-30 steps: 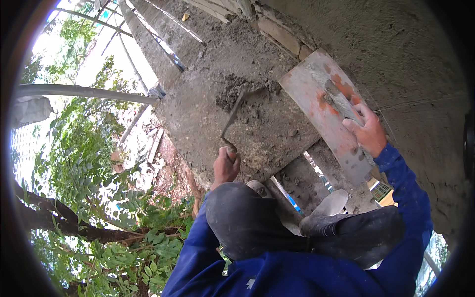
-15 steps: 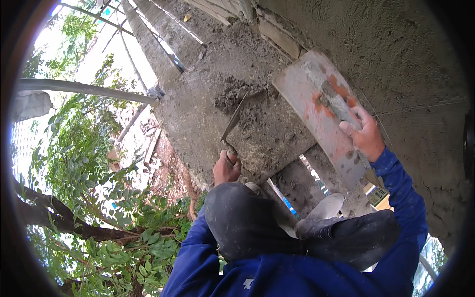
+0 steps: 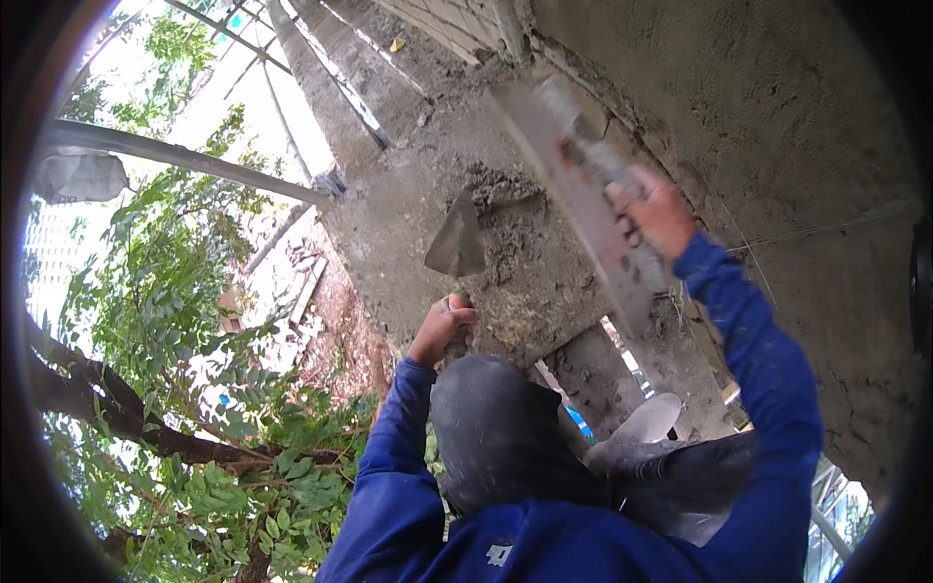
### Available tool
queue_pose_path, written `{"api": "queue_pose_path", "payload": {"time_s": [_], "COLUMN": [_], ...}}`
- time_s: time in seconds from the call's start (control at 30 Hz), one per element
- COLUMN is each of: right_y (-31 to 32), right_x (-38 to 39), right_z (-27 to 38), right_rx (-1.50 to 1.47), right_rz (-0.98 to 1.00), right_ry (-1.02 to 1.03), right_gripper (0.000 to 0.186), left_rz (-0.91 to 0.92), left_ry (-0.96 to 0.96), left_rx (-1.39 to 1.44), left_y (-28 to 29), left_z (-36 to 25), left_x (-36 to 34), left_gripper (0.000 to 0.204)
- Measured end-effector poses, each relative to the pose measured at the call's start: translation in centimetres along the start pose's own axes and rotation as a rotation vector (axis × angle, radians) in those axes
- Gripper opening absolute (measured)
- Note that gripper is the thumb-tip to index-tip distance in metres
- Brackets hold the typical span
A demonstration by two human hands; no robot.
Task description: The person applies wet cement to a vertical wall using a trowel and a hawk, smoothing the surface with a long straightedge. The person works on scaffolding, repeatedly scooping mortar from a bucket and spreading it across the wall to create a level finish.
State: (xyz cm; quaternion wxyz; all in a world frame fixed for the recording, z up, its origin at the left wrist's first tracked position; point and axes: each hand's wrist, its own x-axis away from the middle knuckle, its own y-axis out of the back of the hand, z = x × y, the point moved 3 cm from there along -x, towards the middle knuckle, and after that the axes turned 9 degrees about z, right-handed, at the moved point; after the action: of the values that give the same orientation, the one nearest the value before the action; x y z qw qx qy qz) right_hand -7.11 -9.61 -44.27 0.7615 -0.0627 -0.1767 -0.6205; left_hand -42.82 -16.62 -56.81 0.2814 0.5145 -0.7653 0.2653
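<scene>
My left hand (image 3: 437, 330) grips a pointed trowel by its handle, with the grey triangular blade (image 3: 457, 241) face-on just left of a heap of wet mortar (image 3: 513, 226) on the concrete-coated boards (image 3: 379, 243). My right hand (image 3: 656, 219) is closed round the handle of a long rectangular plastering float (image 3: 632, 287), whose metal face has orange patches. The float is tilted and motion-blurred, between the mortar heap and the rough plastered wall (image 3: 777, 117).
A metal pole (image 3: 185, 160) crosses at the left, with scaffold bars (image 3: 233, 44) beyond. Tree branches (image 3: 155, 437) and leaves fill the lower left. Gaps between boards show below my right side, near my foot (image 3: 646, 418).
My right hand and the float have moved up and left, with the float tilting. The trowel blade has turned from edge-on to face-on, and my left forearm shows more.
</scene>
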Motion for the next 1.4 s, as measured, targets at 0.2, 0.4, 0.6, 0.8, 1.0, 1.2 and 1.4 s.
{"api": "queue_pose_path", "payload": {"time_s": [0.2, 0.4, 0.6, 0.8, 1.0, 1.2, 1.4], "right_y": [-8.9, -10.8, -7.0, -7.5, -8.5, -6.7, -3.9], "right_x": [-2.3, -1.2, -0.9, 0.1, 3.0, 12.8, 21.3], "right_z": [-9.1, -12.2, -18.1, -23.7, -21.7, -13.7, -7.1], "right_rx": [0.416, 0.399, 0.383, 0.436, 0.486, 0.368, 0.382], "right_rz": [-0.107, -0.201, -0.618, -0.802, -0.503, -0.083, 0.111], "right_ry": [0.358, 0.110, -0.286, -0.332, -0.385, -0.440, -0.456], "right_gripper": [0.039, 0.037, 0.024, 0.041, 0.055, 0.042, 0.041], "left_rz": [0.247, 0.159, 0.359, 0.172, 0.286, -0.065, -0.362], "left_ry": [0.019, 0.024, 0.111, -0.155, -0.026, -0.072, -0.059], "left_rx": [0.243, -0.123, -0.032, -0.908, -0.860, -0.806, -0.365], "left_y": [-2.0, -3.8, -7.7, -10.9, -8.1, -4.2, 2.5], "left_z": [-5.0, -3.4, 5.3, 7.1, 9.8, -2.9, -15.7], "left_x": [0.4, -1.3, -6.1, -7.8, -8.1, 3.7, 17.7], "left_gripper": [0.013, 0.012, 0.016, 0.034, 0.037, 0.038, 0.036]}}
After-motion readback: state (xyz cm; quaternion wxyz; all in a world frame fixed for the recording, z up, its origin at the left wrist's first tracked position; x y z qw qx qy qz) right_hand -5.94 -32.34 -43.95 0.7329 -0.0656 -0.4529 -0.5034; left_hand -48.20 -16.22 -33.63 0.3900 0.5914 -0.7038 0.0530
